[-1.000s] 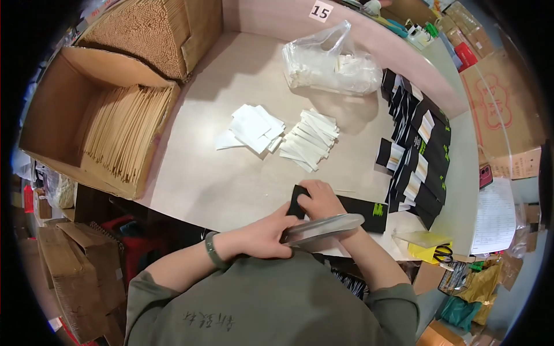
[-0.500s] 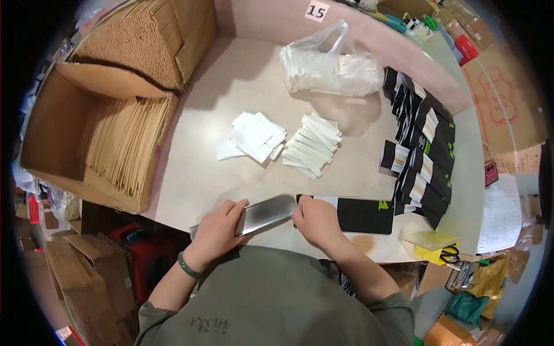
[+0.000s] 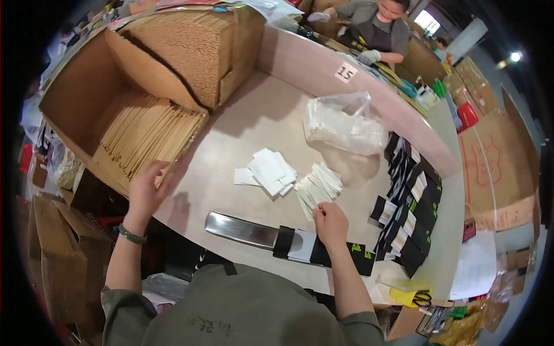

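Beyond the metal plate [image 3: 242,230] and to its left, an open cardboard box [image 3: 75,106] holds thin brown sheets [image 3: 141,132] standing in a close row. A second carton [image 3: 239,52], farther beyond the plate, is packed with corrugated brown stock. Beyond the plate to its right, a clear plastic bag [image 3: 346,124] contains whitish pieces.

Half a second ago the left hand [image 3: 145,189] gripped the plate; now the plate lies on the table [image 3: 231,132], and that hand's curled fingers are at the box's near corner, their grip unclear. The right hand [image 3: 333,228] has gone from the end of the black fabric piece [image 3: 320,252] to the pile of white strips [image 3: 323,181], fingertips drawn together; whether they hold a strip cannot be told. The fabric piece, with a white card on it, meets the plate's right end.

The table's near edge runs just this side of the plate. Pale tabletop stretches beyond the plate, between the box and the white card pile [image 3: 268,170], up to the partition [image 3: 300,63].
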Demonstrator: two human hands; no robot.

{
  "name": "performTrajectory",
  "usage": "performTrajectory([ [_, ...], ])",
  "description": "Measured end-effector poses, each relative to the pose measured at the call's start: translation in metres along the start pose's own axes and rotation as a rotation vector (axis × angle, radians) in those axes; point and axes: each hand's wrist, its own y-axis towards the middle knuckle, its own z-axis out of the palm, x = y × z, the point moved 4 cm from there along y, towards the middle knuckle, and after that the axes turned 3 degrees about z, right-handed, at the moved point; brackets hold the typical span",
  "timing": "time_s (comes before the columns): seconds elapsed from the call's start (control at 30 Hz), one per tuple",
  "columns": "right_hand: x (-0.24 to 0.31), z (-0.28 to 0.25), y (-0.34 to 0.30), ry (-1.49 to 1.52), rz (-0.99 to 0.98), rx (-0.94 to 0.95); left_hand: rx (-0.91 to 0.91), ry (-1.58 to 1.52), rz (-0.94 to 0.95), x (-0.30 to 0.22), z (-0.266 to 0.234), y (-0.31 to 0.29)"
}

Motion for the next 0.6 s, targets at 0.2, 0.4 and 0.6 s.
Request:
performTrajectory([
  [0.2, 0.094, 0.010, 0.051, 0.129, -0.194, -0.027, 0.054, 0.255, -0.097, 0.079, 0.001, -0.016],
  [0.4, 0.101, 0.085, 0.089, -0.158, -0.134, 0.099, 0.107, 0.281, -0.104, 0.072, 0.007, -0.009],
  [0.6, 0.122, 0.030, 0.059, 0.252, -0.221, 0.217, 0.035, 0.247, -0.232, 0.091, 0.002, -0.001],
])
